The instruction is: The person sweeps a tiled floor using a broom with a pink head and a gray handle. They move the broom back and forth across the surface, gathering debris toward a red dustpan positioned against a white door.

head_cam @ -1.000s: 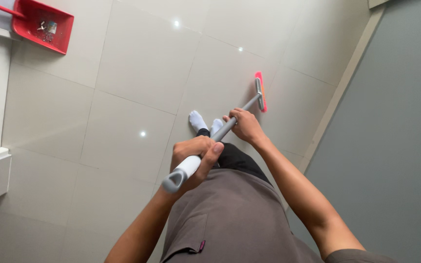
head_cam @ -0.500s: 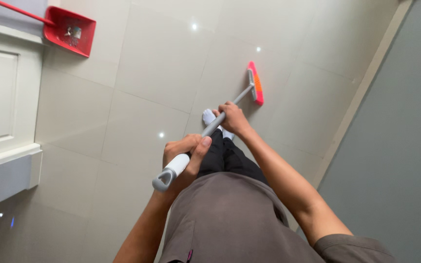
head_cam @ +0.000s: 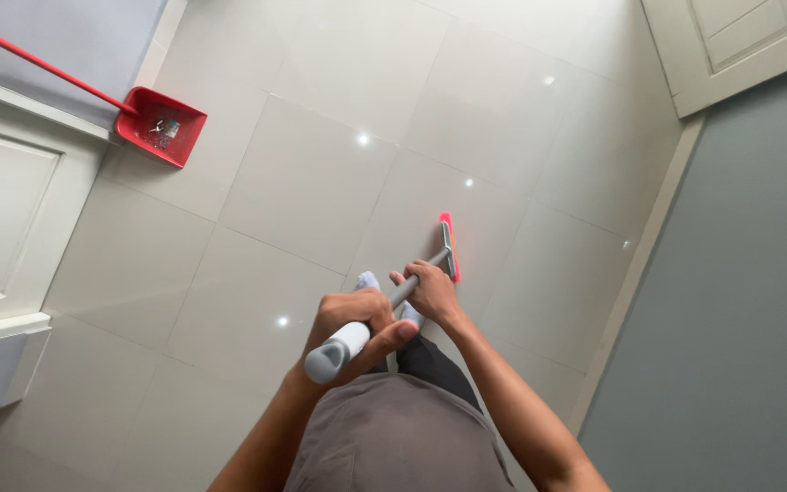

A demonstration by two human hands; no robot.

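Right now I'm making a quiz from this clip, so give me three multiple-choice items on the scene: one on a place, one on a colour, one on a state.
1. Where is the dustpan?
A. upper left, near the white door
B. beside the grey wall at right
C. under the person's feet

2. What colour is the broom head?
A. blue
B. pink-red
C. black

3. How is the broom handle held?
A. by one hand
B. by both hands
C. by neither, it lies on the floor

Answers:
1 A: it lies on the floor tiles at upper left.
2 B: the bristles show pink-red.
3 B: the left hand grips the top end, and the right hand grips lower down.
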